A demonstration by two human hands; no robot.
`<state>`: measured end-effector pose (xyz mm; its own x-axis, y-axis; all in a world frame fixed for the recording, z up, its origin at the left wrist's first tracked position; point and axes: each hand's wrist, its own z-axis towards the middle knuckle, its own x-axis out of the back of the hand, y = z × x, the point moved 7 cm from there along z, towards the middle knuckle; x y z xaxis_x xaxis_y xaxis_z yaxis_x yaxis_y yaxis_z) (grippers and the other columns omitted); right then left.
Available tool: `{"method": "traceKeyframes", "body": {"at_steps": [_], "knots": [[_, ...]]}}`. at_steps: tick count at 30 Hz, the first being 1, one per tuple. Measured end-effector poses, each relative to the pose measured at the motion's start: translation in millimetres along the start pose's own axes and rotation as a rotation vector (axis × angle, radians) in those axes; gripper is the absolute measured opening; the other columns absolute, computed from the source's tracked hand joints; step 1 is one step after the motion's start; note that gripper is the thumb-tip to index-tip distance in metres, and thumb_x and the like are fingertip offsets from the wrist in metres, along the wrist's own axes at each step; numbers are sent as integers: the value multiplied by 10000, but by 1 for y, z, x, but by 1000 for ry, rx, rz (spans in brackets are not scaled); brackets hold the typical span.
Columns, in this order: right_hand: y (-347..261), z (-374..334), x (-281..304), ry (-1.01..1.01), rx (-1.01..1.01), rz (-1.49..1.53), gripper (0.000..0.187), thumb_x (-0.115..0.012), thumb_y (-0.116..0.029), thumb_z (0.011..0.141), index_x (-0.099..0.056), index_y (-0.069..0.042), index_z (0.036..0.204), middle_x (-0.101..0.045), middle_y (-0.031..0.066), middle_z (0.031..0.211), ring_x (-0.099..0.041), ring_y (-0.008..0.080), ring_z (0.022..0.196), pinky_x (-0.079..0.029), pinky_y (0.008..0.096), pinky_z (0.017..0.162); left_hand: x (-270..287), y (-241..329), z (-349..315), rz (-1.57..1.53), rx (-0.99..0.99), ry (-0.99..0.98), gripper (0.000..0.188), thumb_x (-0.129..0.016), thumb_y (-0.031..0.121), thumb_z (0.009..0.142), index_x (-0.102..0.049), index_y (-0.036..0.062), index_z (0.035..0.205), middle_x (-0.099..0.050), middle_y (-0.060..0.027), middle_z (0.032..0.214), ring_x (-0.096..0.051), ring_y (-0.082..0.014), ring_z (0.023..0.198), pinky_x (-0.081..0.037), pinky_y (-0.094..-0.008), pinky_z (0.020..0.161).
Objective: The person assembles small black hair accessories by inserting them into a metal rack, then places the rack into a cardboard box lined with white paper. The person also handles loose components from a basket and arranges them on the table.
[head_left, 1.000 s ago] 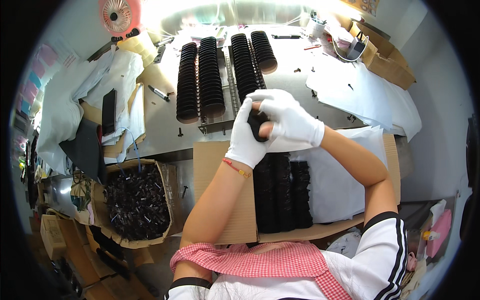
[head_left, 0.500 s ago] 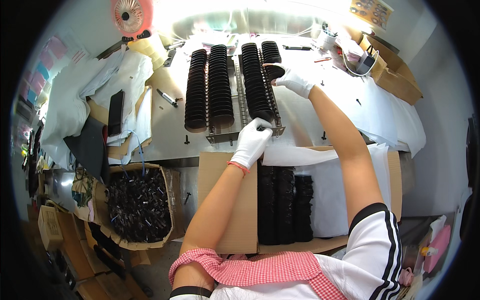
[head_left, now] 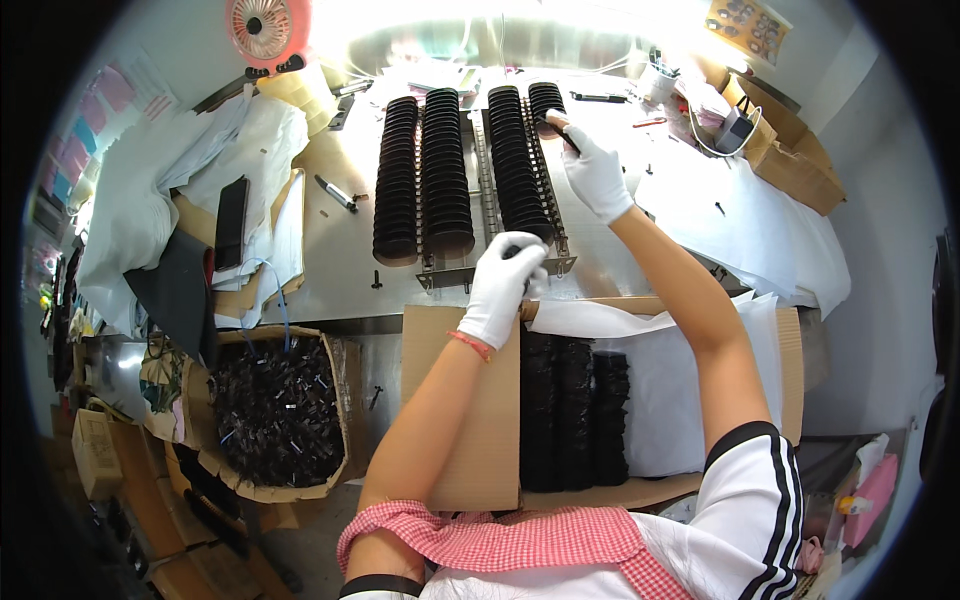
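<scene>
A metal rack (head_left: 447,276) on the table carries several rows of thin, dark round discs (head_left: 447,180), standing closely one behind another. At the far end of its right-hand row, my right hand (head_left: 597,172), in a white glove, pinches one dark disc (head_left: 566,136) that is turned nearly edge-on. My left hand (head_left: 500,290), also gloved, is curled at the rack's near right end, close to the nearest discs. Between its fingers shows a small black piece (head_left: 512,252), whose shape is mostly hidden by the glove.
An open carton (head_left: 460,400) in front of me holds black stacked rows and white sheets. To its left stands a box (head_left: 345,400) full of small black parts. A phone (head_left: 231,225), a marker pen (head_left: 336,193) and papers lie at left; a small carton (head_left: 795,160) sits back right.
My right hand has drawn slightly right, off the row, tilting the disc edge-on. My left hand has lifted a little from the rack's near end, still curled.
</scene>
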<state>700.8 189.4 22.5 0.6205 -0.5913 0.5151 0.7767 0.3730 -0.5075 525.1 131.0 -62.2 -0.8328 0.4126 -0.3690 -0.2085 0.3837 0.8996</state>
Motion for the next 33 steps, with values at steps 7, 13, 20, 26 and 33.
{"method": "traceKeyframes", "body": {"at_steps": [7,13,20,26,33], "knots": [[-123,-66,16,-525,486,-112,422,-680,-258,868,-621,-46,1227,-676,103,1055,-630,308,1017,-488,375,931,-30,10,-15,-717,31,48,364,-547,406,1001,-543,174,1281,-550,-56,1226,-568,-222,1144,-551,-417,868],[48,-1,11,-265,-468,59,547,-678,-242,921,-505,50,1349,-618,178,1301,-621,214,1118,-479,332,953,-14,-8,-18,-430,66,80,165,-649,71,886,-540,157,976,-602,-40,949,-607,-144,766,-515,-276,618],[131,39,-59,-427,-546,733,656,-702,-152,863,-406,-9,1431,-596,98,1285,-554,169,1171,-400,318,1063,-2,-13,7,450,-36,104,116,-625,67,793,-540,82,870,-570,-25,704,-534,-79,535,-480,-259,444],[108,44,-60,-480,-263,438,492,-659,-8,857,-590,-91,1336,-680,93,1154,-634,176,978,-501,309,887,4,-15,13,566,-3,41,93,-599,58,782,-565,62,869,-557,-22,683,-532,-88,514,-492,-266,448],[79,19,-74,-93,258,-216,525,-520,114,832,-564,-36,1333,-634,207,1193,-601,329,1138,-466,355,999,3,-11,15,572,-17,45,133,-611,56,781,-579,57,910,-556,-17,695,-535,-79,529,-490,-250,463]]}}
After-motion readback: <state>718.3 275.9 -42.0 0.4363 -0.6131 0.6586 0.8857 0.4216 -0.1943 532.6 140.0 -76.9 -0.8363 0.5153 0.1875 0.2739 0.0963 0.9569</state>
